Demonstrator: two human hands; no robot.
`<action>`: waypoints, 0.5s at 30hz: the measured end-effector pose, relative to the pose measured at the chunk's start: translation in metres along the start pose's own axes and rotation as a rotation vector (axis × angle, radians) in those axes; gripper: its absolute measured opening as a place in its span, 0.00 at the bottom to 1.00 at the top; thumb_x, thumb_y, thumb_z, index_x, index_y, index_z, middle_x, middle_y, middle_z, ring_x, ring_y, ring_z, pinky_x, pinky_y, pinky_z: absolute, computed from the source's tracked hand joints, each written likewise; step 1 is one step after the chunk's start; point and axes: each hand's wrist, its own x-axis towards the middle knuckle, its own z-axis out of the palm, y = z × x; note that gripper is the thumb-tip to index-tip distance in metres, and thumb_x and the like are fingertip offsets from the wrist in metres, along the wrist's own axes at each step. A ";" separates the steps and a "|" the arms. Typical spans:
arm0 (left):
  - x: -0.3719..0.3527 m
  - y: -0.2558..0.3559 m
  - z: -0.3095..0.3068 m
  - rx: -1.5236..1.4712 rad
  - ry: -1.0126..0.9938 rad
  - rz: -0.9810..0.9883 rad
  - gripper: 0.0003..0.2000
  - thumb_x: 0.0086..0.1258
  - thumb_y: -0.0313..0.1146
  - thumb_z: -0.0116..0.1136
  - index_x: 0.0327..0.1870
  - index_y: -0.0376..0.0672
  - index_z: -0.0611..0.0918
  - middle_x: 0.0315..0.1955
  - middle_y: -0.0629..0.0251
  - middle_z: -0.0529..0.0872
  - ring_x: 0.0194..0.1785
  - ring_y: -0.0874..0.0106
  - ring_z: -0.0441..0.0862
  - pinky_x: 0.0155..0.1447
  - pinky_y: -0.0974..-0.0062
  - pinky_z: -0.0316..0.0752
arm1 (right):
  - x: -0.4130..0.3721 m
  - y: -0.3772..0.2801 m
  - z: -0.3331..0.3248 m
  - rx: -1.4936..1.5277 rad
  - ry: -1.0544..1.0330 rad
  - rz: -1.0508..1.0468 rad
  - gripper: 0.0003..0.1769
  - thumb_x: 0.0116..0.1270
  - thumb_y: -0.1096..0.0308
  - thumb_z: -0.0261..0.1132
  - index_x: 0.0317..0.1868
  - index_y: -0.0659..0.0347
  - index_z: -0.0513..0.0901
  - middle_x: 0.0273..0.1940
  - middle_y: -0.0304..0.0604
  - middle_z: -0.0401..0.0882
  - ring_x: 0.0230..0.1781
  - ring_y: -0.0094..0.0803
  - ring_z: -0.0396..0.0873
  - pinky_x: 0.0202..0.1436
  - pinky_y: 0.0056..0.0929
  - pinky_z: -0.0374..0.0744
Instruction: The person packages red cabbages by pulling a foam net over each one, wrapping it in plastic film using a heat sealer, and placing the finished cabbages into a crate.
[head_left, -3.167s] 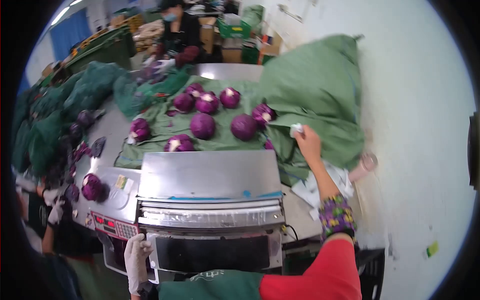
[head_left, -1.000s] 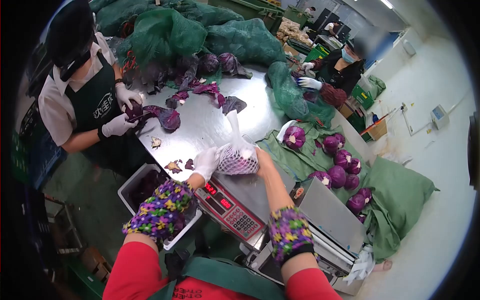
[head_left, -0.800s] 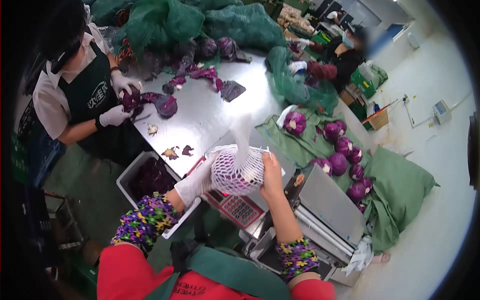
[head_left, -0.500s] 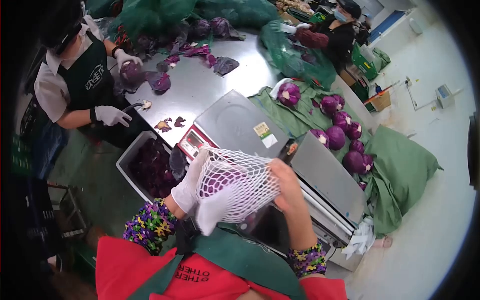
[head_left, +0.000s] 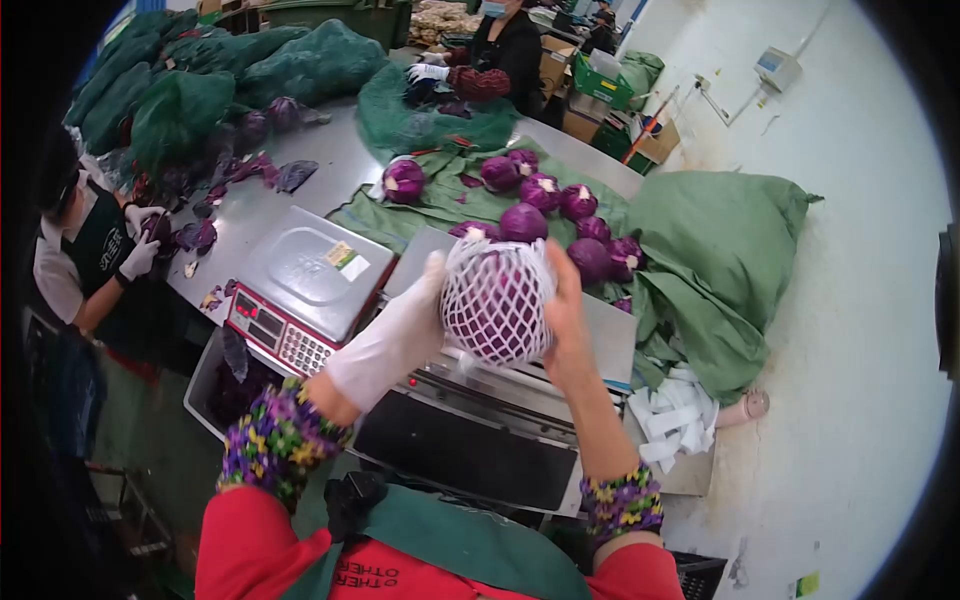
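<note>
A purple cabbage [head_left: 495, 300] in a white foam net sleeve [head_left: 490, 350] is held up in front of me, over a flat-topped metal machine [head_left: 605, 350]. My left hand [head_left: 398, 335], in a white glove, presses on its left side. My bare right hand [head_left: 570, 325] grips the right side, its fingers partly hidden behind the net. The mesh is stretched round the cabbage, and purple shows through the openings. Just beyond lie several unwrapped purple cabbages [head_left: 540, 192] on a green cloth [head_left: 440, 165].
A digital scale [head_left: 325, 270] stands left of the machine, with a bin of purple leaves [head_left: 215, 400] below. White strips [head_left: 675, 415] are heaped at the right beside a green sack [head_left: 715, 250]. A co-worker [head_left: 95, 250] handles a cabbage at the left; another person [head_left: 490, 65] stands behind the table.
The view has swung right and the cabbage is now higher, over the machine. The net, earlier stretched out sideways with a loose end, now fits closely round it. The left co-worker's hands have come together.
</note>
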 end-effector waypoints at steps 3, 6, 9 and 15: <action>0.050 -0.016 0.013 0.467 -0.007 0.286 0.30 0.75 0.57 0.31 0.67 0.43 0.65 0.61 0.67 0.73 0.62 0.73 0.70 0.66 0.70 0.64 | 0.041 0.004 -0.025 0.138 0.380 0.021 0.32 0.70 0.52 0.51 0.67 0.65 0.63 0.62 0.48 0.68 0.62 0.33 0.68 0.67 0.28 0.63; 0.085 -0.036 -0.025 0.575 -0.107 0.255 0.30 0.75 0.58 0.32 0.67 0.43 0.64 0.60 0.66 0.73 0.61 0.74 0.71 0.66 0.72 0.64 | 0.053 0.008 -0.060 0.178 0.331 0.444 0.25 0.70 0.53 0.52 0.56 0.66 0.75 0.46 0.43 0.80 0.47 0.28 0.78 0.55 0.28 0.74; 0.081 -0.054 -0.050 0.903 0.041 -0.025 0.27 0.77 0.50 0.38 0.71 0.46 0.57 0.64 0.60 0.67 0.63 0.69 0.68 0.67 0.72 0.62 | 0.044 0.061 -0.093 -0.265 0.242 0.134 0.21 0.70 0.58 0.50 0.44 0.68 0.81 0.41 0.43 0.82 0.42 0.28 0.78 0.50 0.26 0.74; 0.065 -0.062 -0.060 1.103 -0.266 0.360 0.22 0.73 0.40 0.50 0.63 0.40 0.67 0.56 0.53 0.73 0.64 0.61 0.67 0.66 0.66 0.62 | 0.014 0.090 -0.108 -0.373 0.271 0.132 0.19 0.69 0.62 0.51 0.41 0.70 0.81 0.40 0.46 0.83 0.41 0.29 0.78 0.48 0.25 0.73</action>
